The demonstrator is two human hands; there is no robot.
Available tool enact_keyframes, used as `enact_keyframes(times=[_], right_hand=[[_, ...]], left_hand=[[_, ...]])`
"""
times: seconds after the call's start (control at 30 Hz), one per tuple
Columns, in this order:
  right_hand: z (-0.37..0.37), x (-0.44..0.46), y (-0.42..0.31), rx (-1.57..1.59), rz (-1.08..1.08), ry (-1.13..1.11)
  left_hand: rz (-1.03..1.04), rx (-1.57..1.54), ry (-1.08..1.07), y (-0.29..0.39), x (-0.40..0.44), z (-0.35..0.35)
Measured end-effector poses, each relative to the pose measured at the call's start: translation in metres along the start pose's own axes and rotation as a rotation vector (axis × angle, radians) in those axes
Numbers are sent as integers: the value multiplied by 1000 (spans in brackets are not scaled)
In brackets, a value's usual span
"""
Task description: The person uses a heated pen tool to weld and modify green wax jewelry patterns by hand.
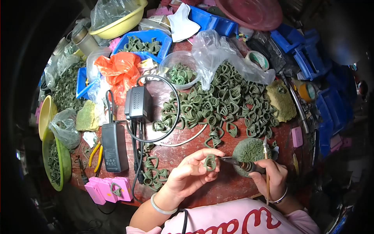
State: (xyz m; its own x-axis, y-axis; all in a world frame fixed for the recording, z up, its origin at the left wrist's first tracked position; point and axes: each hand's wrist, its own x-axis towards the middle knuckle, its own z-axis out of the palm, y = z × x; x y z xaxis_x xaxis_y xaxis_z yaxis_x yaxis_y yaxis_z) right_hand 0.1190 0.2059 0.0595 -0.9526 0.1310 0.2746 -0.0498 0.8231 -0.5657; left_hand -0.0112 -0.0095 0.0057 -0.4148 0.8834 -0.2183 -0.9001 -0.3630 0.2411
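left hand (190, 171)'s pinching a small dark-green metal-or-wax-looking ring (210, 163) over the red tabletop (230, 188), right hand (275, 181)'s gripping a black pen-shaped tool (254, 168), so imo light pressure and steady wrists work best

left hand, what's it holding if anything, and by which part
The left hand pinches a small green ring by its outer side.

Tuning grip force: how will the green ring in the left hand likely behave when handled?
Probably stiff: the green ring keeps its open shape in the left hand's fingertips. Likely light, since it is mostly hollow. Similar ones may snag when pulled from the pile, where they overlap at all angles.
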Motion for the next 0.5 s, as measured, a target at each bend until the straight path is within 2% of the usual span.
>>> enact_keyframes(times=[0.13,0.5], right_hand=[[-2,0,-3,-9,11,-34],[0,1,-8,-88,-9,-42]], left_hand=[[45,32,37,0,0,2],[7,18,52,0,-1,1]])
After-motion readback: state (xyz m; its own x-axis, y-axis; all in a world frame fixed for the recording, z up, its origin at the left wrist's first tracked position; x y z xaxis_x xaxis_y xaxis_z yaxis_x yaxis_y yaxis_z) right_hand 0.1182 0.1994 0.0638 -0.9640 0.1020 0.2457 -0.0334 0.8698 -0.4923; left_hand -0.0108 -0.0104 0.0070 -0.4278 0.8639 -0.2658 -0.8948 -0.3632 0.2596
